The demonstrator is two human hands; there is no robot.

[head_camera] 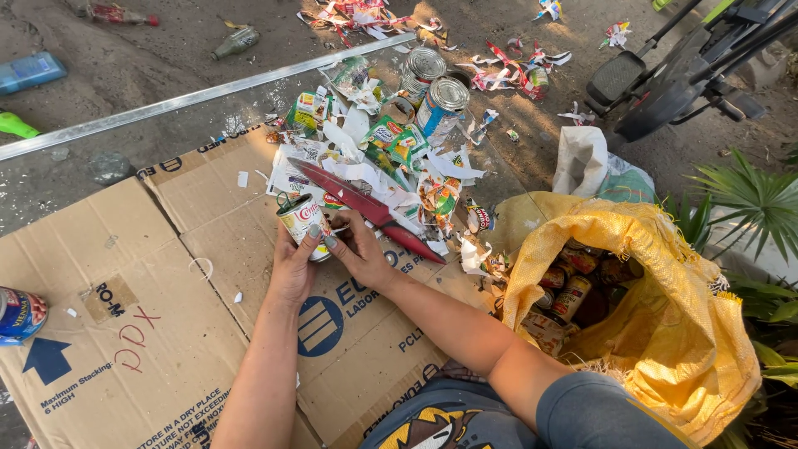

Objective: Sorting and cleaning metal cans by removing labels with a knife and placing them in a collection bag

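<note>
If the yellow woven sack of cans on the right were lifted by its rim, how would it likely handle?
The sack would probably sag: its rim is folded and slumped, so the weave looks floppy. It likely feels heavy and lumpy, since several cans fill it. With its mouth wide open, cans might spill if it tipped.

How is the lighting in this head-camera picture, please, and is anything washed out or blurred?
Head view: low sun rakes in, glaring on the yellow sack and metal strip; both hands and the can lie in shade, sharp; wide-angle bending shows at the edges.
</note>
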